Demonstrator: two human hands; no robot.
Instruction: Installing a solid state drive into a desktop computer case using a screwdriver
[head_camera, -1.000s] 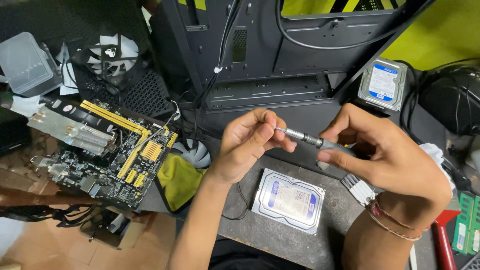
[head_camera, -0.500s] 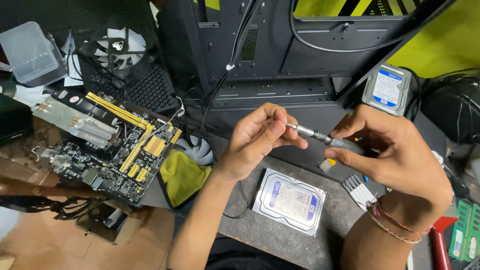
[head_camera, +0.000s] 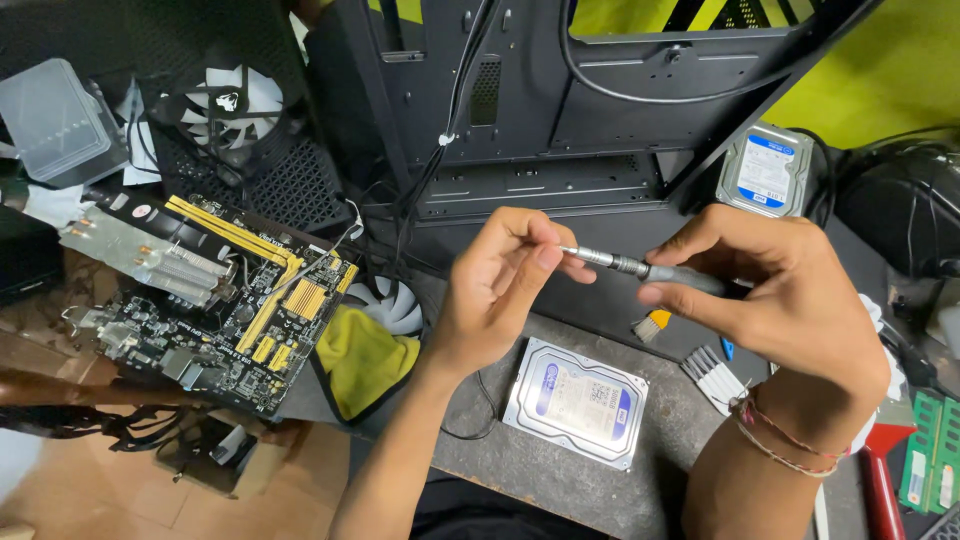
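My right hand grips a small grey screwdriver by its handle and holds it level above the desk. My left hand pinches the metal tip end of the screwdriver between thumb and fingers. Just below both hands a silver hard drive with a blue and white label lies flat on the dark desk.
A black computer case lies open behind the hands. A motherboard with yellow slots sits at the left, a yellow cloth and a white fan beside it. A second hard drive leans at the right, green memory sticks at the far right.
The view has shifted slightly. Both hands stay on the screwdriver, with my left fingers still working at its tip.
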